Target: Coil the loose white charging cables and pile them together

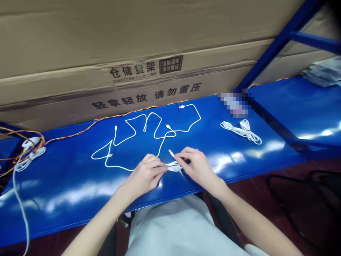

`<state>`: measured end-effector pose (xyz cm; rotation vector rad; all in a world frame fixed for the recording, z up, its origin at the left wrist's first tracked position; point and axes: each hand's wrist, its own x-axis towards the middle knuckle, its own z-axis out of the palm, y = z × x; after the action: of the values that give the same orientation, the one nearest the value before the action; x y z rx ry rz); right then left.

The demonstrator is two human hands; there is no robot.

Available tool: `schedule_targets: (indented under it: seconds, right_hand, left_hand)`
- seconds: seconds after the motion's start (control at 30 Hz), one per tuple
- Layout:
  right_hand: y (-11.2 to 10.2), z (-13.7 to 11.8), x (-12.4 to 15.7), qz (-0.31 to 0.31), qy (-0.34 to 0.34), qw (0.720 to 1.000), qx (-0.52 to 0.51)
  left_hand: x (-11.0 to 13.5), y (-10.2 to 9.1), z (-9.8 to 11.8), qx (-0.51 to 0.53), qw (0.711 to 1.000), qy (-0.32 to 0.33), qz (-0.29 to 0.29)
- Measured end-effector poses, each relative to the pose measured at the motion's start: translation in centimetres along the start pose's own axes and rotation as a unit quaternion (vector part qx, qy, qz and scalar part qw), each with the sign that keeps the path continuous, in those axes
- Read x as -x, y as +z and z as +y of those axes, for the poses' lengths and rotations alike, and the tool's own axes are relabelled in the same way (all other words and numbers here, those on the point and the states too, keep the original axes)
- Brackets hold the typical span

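Near the front edge of the blue table (87, 192), a folded bundle of white cable (174, 166) lies between my hands. My left hand (150, 170) pinches the left end of the bundle. With fingers closed, my right hand (195, 165) grips its right end, and a white plug (171, 153) sticks out by those fingertips. Behind them a loose white USB cable (133, 133) spreads over the table in bends, with USB plugs (167, 126) at its ends. Whether its strand by my left hand joins the bundle is hidden.
Right of my hands lies a tied white cable bundle (241, 131). Large cardboard boxes (133, 85) stand along the back, with twisted red and yellow wires (87, 129) before them. A white cord (20, 199) hangs at the left. A blue metal frame (277, 46) rises at the right.
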<state>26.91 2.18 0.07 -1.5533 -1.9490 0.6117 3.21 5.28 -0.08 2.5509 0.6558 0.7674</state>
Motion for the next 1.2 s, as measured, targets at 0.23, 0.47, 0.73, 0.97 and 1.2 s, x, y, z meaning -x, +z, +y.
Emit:
schedule_targets:
  seconds: [0.23,0.47,0.73,0.97,1.2]
  right_hand:
    - [-1.3,-2.0,-0.4,-0.144,-0.157,0.974,0.079]
    - [0.1,-1.3,0.7,-0.105,-0.214,0.953,0.187]
    - [-0.8,0.8,1.9,-0.067,-0.269,0.927,0.253]
    - [-2.4,3.1,0.8,-0.052,-0.364,0.913,0.176]
    - [-7.5,7.1,-9.0,0.033,-0.160,0.972,0.167]
  left_hand:
    - [0.1,0.4,0.2,-0.090,0.995,0.016,0.039]
    - [1.4,1.7,-0.2,-0.089,0.992,0.024,0.080]
    - [1.6,1.0,-0.2,-0.084,0.993,0.050,0.065]
    - [1.2,1.5,-0.1,-0.035,0.996,0.030,0.079]
    - [0.5,1.2,-0.1,-0.055,0.995,0.056,0.063]
